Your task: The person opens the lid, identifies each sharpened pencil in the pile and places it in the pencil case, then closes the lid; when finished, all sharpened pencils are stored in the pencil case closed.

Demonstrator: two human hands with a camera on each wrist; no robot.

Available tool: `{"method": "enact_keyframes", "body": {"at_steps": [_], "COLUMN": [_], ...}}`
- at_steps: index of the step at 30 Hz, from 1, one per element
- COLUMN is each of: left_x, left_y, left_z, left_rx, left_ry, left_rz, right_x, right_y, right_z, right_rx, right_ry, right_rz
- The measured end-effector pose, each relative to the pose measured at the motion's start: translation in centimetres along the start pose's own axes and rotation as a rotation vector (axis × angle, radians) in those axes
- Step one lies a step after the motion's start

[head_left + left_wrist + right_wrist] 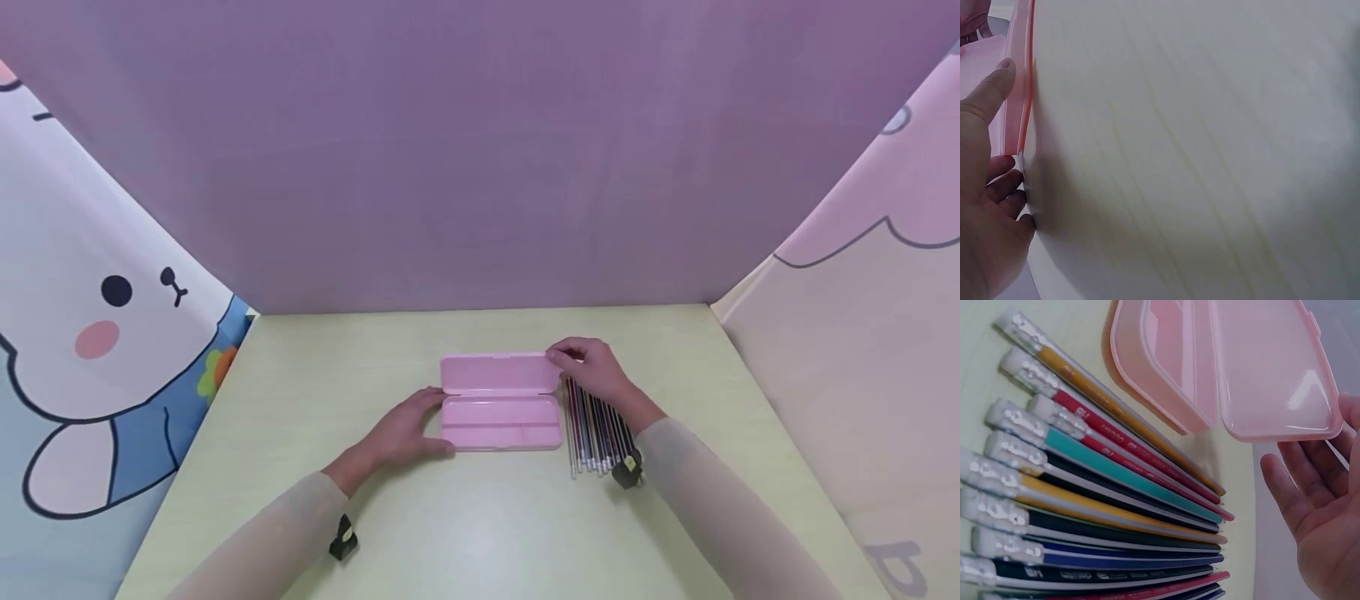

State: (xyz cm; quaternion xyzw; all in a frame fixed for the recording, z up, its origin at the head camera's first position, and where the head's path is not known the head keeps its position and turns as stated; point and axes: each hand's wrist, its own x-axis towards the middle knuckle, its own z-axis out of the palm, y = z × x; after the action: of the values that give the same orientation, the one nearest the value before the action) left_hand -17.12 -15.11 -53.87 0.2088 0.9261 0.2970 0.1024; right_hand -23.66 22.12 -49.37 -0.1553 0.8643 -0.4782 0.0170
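Observation:
A pink pencil case (501,423) lies with its lid (495,375) raised back and its divided tray bare inside. My left hand (405,429) spans the case's left end; in the left wrist view that hand (988,206) has its thumb on the case's side wall (1018,94) and its other fingers bent at the end. My right hand (592,367) holds the lid's right corner. The right wrist view shows this hand (1325,506) with fingers behind the lid (1272,375) and the thumb at its edge. Pencils (1129,500) lie beside the case.
The pencils (596,425) lie side by side to the right of the case, under my right wrist, eraser ends toward me. A pale wooden table (480,525) carries everything. A purple panel (480,167) stands behind, with printed cloths (82,275) at the sides.

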Motion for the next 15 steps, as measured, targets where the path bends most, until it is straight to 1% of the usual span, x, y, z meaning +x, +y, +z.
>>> {"method": "enact_keyframes", "body": {"at_steps": [4,10,15], "left_x": [-0.04,-0.06,-0.09], "left_y": [0.03,-0.12,-0.22], "left_z": [-0.10,-0.09,-0.11], "left_rx": [0.005,0.006,0.007], "left_ry": [0.012,0.031,0.032], "left_rz": [0.004,0.012,0.014], "right_x": [0.28,0.76,1.02], "right_y": [0.28,0.64,0.67], "right_z": [-0.04,-0.06,-0.07], "right_rx": [0.069,0.149,0.241], "right_ry": [-0.002,-0.011,-0.011], "right_rz": [0.058,0.100,0.150]}}
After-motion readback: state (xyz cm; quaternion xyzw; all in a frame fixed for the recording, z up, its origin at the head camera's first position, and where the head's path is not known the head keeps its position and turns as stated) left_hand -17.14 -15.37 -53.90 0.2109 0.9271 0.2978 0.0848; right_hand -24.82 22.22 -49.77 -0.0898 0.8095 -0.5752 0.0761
